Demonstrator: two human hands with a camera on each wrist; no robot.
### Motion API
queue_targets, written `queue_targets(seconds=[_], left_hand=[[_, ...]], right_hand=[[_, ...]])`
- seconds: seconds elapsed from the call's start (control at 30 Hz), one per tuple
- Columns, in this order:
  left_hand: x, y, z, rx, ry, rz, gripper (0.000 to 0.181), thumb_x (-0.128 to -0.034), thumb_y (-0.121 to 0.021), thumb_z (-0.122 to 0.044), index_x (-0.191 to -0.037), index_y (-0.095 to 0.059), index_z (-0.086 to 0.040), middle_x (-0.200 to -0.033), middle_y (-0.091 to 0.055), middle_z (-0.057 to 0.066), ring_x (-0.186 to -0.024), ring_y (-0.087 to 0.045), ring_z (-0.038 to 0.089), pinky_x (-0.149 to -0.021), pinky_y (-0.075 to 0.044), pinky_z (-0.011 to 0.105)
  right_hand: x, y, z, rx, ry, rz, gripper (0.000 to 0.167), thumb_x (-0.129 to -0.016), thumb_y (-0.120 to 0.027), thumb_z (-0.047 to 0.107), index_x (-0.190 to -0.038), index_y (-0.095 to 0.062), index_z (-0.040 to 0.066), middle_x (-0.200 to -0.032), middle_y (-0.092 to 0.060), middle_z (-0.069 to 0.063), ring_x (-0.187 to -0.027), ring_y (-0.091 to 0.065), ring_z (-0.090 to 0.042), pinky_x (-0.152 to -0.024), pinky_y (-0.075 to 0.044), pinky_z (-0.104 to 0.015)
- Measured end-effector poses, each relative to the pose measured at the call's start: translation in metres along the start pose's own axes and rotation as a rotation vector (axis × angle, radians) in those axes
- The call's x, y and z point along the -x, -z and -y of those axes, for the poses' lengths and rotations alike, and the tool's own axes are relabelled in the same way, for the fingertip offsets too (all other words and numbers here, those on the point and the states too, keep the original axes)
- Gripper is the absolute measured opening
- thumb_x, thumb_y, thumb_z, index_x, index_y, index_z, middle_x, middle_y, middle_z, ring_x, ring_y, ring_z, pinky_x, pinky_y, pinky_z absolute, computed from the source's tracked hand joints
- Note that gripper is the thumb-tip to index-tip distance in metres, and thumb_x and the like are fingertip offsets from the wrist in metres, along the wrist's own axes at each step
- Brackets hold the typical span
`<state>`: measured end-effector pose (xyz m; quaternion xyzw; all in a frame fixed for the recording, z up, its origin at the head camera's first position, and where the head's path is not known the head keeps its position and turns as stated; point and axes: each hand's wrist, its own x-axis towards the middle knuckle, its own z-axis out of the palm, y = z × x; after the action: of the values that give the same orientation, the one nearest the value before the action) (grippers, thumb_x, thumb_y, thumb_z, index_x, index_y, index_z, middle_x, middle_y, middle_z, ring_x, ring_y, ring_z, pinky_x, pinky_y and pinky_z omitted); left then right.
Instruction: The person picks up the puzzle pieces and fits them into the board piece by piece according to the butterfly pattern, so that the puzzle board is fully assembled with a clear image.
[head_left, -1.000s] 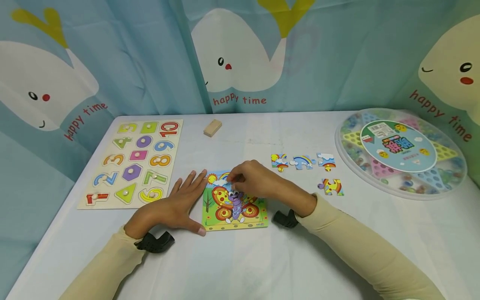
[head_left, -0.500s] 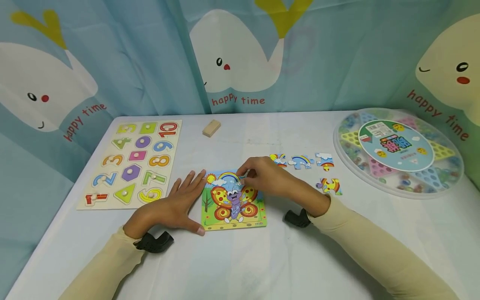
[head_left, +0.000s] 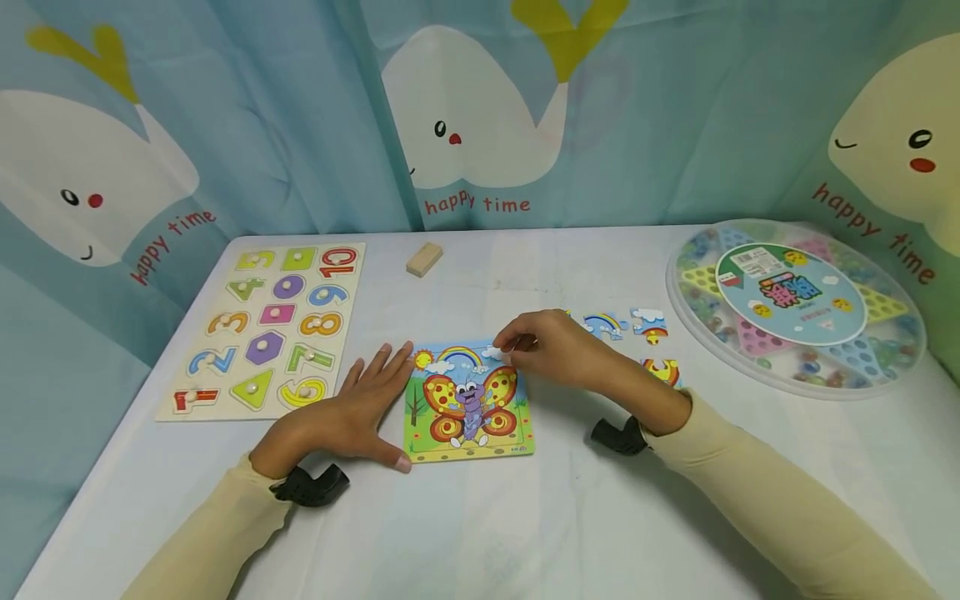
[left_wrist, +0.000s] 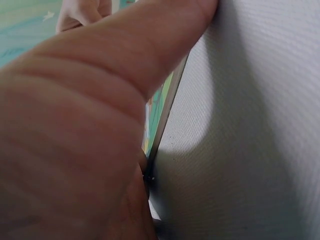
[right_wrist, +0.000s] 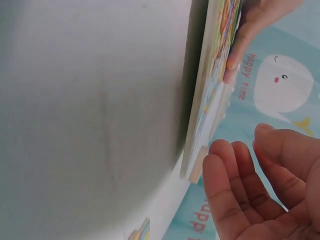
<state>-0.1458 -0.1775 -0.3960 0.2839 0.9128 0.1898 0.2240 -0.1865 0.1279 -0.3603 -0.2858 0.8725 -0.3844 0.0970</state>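
A square butterfly jigsaw puzzle [head_left: 468,417] lies flat on the table, its picture showing a sun, a rainbow and clouds. My left hand [head_left: 341,423] rests along its left edge, fingers spread and thumb at the lower left corner. Over the upper right corner is my right hand [head_left: 562,350], fingertips close to the printed cloud. In the right wrist view, the fingers of the right hand [right_wrist: 255,195] are loosely bent, apart from the thumb, with nothing visible between them. From the head view I cannot tell whether its fingertips touch the puzzle.
Loose jigsaw pieces lie to the right: a rainbow piece [head_left: 602,325], a cloud piece [head_left: 649,325] and others partly behind the right hand. A number board [head_left: 262,329] lies left, a wooden block [head_left: 424,259] at the back, a round marble game box [head_left: 798,308] far right.
My right hand has slid rightward along the puzzle's top, from the middle to the upper right corner, uncovering the printed rainbow and right wing. The left hand has stayed in place.
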Motion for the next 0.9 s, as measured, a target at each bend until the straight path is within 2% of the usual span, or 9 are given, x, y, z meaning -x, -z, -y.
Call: queue_targets(seconds=[0.23,0.6,0.9], left_hand=[[0.0,0.0,0.0,0.0,-0.003,-0.004,0.131,-0.0662,-0.083,-0.056,-0.157,-0.002,-0.008,-0.162,0.011,0.005,-0.145,0.017,0.029,-0.113,0.009,0.056],[0.0,0.001,-0.001,0.002,-0.002,0.002,0.131,-0.0665,-0.083,-0.057,-0.157,-0.001,-0.008,-0.162,0.011,0.005,-0.145,0.017,0.028,-0.113,0.009,0.055],[0.0,0.001,-0.001,-0.003,0.005,0.01,0.131,-0.0669,-0.083,-0.056,-0.157,-0.001,-0.008,-0.162,0.012,0.005,-0.145,0.018,0.028,-0.113,0.009,0.055]], right_hand=[[0.009,0.013,-0.01,0.025,-0.018,0.002,0.016,-0.087,-0.07,0.002,-0.103,-0.073,0.003,-0.094,-0.07,-0.001,-0.081,-0.062,-0.015,-0.07,-0.054,-0.03],[0.03,0.032,-0.024,0.003,-0.066,-0.01,0.019,-0.085,-0.064,-0.006,-0.101,-0.072,0.001,-0.09,-0.07,-0.001,-0.082,-0.065,-0.015,-0.072,-0.055,-0.028],[0.044,0.036,-0.03,0.012,-0.047,-0.041,0.018,-0.085,-0.066,-0.006,-0.1,-0.073,0.001,-0.091,-0.071,-0.002,-0.08,-0.065,-0.014,-0.072,-0.055,-0.026]])
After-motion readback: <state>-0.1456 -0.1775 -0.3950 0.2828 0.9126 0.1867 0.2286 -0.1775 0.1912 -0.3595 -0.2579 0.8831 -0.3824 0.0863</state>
